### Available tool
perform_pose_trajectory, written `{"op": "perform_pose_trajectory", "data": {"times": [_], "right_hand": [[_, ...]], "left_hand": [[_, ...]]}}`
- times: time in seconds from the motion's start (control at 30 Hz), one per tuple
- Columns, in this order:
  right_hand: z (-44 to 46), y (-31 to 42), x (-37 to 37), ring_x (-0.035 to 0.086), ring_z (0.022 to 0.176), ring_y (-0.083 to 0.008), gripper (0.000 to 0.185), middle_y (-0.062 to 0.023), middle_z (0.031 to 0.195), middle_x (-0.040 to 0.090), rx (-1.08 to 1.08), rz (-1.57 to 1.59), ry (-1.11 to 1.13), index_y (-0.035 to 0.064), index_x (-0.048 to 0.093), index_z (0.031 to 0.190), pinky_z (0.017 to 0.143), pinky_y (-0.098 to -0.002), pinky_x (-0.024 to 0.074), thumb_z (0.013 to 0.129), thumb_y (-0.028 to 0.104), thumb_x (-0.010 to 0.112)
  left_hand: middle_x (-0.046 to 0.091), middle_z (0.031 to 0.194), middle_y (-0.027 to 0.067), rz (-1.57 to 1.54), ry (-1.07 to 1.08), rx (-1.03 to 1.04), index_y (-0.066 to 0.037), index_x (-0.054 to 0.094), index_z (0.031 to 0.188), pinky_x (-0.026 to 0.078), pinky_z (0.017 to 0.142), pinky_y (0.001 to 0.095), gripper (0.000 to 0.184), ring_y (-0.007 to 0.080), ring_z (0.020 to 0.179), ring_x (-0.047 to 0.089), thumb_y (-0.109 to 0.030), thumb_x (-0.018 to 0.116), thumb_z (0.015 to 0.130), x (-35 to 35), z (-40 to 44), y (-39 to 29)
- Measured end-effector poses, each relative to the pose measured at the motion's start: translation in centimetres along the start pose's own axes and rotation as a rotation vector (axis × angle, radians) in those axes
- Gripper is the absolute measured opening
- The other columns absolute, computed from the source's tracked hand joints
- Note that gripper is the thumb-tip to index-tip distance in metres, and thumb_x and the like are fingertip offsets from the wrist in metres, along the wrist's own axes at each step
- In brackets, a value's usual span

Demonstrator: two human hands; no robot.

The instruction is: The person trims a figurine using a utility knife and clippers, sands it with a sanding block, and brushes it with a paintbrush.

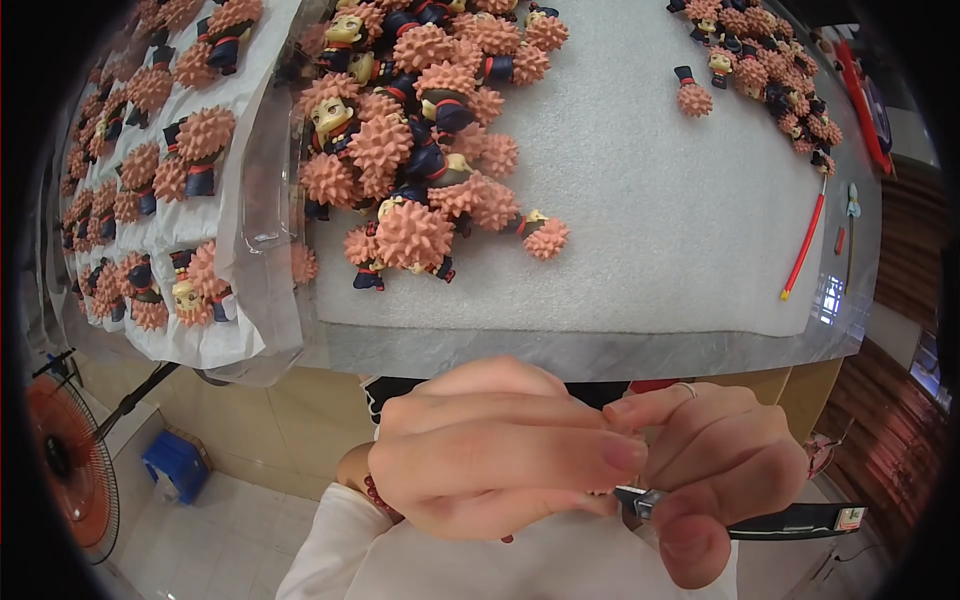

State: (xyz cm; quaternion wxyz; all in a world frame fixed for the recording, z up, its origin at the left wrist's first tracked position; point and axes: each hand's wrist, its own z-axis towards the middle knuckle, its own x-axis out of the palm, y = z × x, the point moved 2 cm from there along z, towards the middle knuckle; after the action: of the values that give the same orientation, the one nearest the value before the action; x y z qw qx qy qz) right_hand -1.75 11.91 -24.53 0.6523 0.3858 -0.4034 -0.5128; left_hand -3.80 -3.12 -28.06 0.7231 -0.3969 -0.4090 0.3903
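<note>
Close to the camera, in front of the table edge, my left hand (490, 450) is closed, fingers curled around something they almost wholly hide. My right hand (725, 455), with a ring on one finger, grips a dark-handled utility knife (790, 520). Its metal end points at the left fingertips, and the handle sticks out to the right under the palm. Both hands nearly touch. Beyond them, small figurines (415, 235) with spiky pink hair and dark blue clothes lie heaped on the white foam sheet (640, 270).
On the left, more figurines (205, 135) lie in rows on white paper (215, 345). Another pile (765, 70) sits at the far right, near a red-handled brush (803, 245). An orange fan (70, 465) and a blue bin (175, 465) stand on the floor to the left.
</note>
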Motion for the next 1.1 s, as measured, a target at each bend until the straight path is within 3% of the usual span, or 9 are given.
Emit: {"op": "perform_pose_trajectory", "data": {"times": [0.1, 0.5, 0.6, 0.7, 0.8, 1.1], "right_hand": [[0.63, 0.33, 0.06, 0.041, 0.038, -0.0115, 0.015, -0.006, 0.045, 0.045, 0.032, -0.026, 0.029, 0.0018, 0.044, 0.067, 0.082, -0.0464, 0.0502, 0.077, 0.005, 0.055], [0.04, -0.03, -0.12, 0.04, 0.039, -0.0111, 0.013, -0.0045, 0.046, 0.044, -0.005, 0.009, 0.017, 0.002, 0.044, 0.068, 0.081, -0.0462, 0.0505, 0.076, 0.006, 0.055], [0.49, 0.14, 0.08, 0.04, 0.039, -0.0111, 0.014, -0.0047, 0.046, 0.044, 0.016, -0.02, 0.022, 0.0019, 0.044, 0.068, 0.082, -0.0462, 0.0502, 0.075, 0.006, 0.055], [0.95, 0.48, 0.29, 0.04, 0.039, -0.0112, 0.013, -0.0048, 0.046, 0.044, 0.046, -0.032, 0.031, 0.0017, 0.044, 0.068, 0.082, -0.0464, 0.0498, 0.075, 0.005, 0.055], [0.89, 0.46, 0.21, 0.04, 0.039, -0.0112, 0.012, -0.0048, 0.046, 0.044, 0.045, -0.036, 0.05, 0.0016, 0.045, 0.068, 0.083, -0.0466, 0.0495, 0.074, 0.004, 0.055], [0.91, 0.52, 0.18, 0.04, 0.038, -0.0113, 0.017, -0.0053, 0.046, 0.045, 0.071, -0.029, 0.024, 0.0026, 0.043, 0.068, 0.08, -0.0461, 0.0511, 0.077, 0.007, 0.056]], "left_hand": [[0.063, 0.067, 0.0089, 0.026, 0.177, 0.018, -0.002, 0.054, 0.088, 0.049, 0.063, 0.0298, 0.032, 0.0166, 0.066, 0.057, -0.005, 0.077, 0.066, -0.64, 0.43, -0.01], [0.061, 0.068, 0.0107, -0.015, 0.16, 0.008, 0.001, 0.053, 0.091, 0.052, 0.061, 0.0305, 0.039, 0.0174, 0.067, 0.057, -0.004, 0.08, 0.064, -0.7, 0.12, 0.08], [0.068, 0.088, 0.0112, -0.119, 0.008, -0.085, 0.003, 0.064, 0.093, 0.049, 0.062, 0.027, 0.023, 0.0203, 0.068, 0.061, -0.006, 0.072, 0.073, -0.15, -0.47, 0.05], [0.068, 0.088, 0.0108, -0.125, -0.005, -0.09, 0.003, 0.064, 0.093, 0.049, 0.062, 0.027, 0.023, 0.0202, 0.067, 0.061, -0.006, 0.072, 0.073, -0.1, -0.56, 0.09], [0.06, 0.068, 0.0114, -0.043, 0.141, -0.045, 0.001, 0.053, 0.092, 0.054, 0.061, 0.0319, 0.04, 0.0176, 0.067, 0.057, -0.004, 0.08, 0.063, -0.57, -0.09, -0.02], [0.061, 0.068, 0.0115, -0.044, 0.123, -0.032, 0.0, 0.053, 0.088, 0.052, 0.061, 0.0313, 0.034, 0.0179, 0.067, 0.057, -0.004, 0.078, 0.065, -0.48, -0.1, 0.13]]}}
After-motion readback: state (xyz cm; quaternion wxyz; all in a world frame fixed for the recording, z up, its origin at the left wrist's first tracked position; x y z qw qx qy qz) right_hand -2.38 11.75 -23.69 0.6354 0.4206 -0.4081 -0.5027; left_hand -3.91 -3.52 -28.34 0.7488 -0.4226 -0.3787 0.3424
